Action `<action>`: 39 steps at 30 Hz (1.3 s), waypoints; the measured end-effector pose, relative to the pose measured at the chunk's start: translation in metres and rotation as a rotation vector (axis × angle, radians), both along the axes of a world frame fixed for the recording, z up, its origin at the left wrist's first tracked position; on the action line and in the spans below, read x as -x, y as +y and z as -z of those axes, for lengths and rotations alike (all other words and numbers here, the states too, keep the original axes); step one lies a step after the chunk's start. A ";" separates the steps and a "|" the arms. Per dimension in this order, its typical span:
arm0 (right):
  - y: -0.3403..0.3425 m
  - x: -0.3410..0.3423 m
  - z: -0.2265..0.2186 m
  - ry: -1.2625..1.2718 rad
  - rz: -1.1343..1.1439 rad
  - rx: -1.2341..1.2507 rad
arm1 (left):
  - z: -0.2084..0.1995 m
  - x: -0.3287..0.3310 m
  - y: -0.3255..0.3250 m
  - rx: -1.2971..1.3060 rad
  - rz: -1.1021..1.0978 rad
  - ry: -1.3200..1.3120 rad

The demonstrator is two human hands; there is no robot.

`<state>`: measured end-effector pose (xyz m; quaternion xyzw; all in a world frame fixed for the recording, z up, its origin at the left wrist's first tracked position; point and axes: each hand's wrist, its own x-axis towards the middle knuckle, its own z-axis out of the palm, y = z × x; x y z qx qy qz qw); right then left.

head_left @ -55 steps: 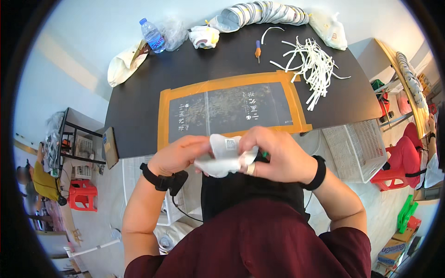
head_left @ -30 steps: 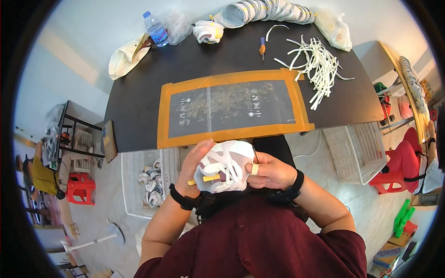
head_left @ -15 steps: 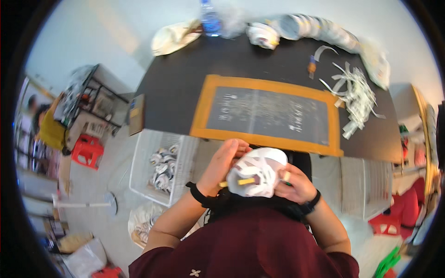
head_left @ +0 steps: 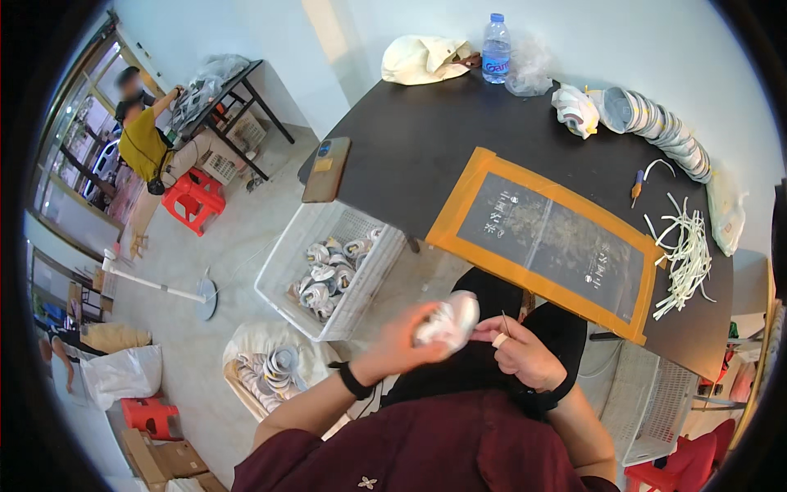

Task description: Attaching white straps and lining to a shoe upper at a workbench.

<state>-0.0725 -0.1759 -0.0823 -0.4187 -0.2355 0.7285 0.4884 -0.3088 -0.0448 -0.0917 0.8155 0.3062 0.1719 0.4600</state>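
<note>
Over my lap, my left hand (head_left: 398, 344) is closed around a small white rounded piece (head_left: 463, 316), blurred by motion; its exact kind cannot be told. Just to its right is my right hand (head_left: 531, 357), its fingertips pinched together. A thin dark needle-like thing (head_left: 505, 323) sticks up from that pinch, and a pale band (head_left: 499, 340) wraps one finger. The two hands are close to each other, in front of the dark table (head_left: 393, 135).
An orange-edged board (head_left: 541, 246) overhangs the table's near edge. White strips (head_left: 687, 258), an awl-like tool (head_left: 637, 187), stacked round pieces (head_left: 656, 123), a bottle (head_left: 496, 53) and a phone (head_left: 328, 170) lie around it. A white crate (head_left: 328, 271) and a cloth sack (head_left: 246, 348) stand left.
The view has swung left. The white piece was between both hands with white strips and a yellow bit showing; now my left hand has it, turned, and my right hand is pinched beside it.
</note>
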 end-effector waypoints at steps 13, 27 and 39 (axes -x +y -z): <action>-0.023 -0.015 -0.001 -0.179 0.060 -0.010 | 0.025 0.116 0.127 -0.558 -0.374 0.379; -0.053 -0.069 -0.033 -0.946 0.563 -0.266 | -0.099 -0.070 0.089 -0.710 0.241 0.049; -0.071 -0.061 -0.015 -0.874 0.555 -0.241 | -0.144 -0.310 0.162 -1.034 0.416 0.097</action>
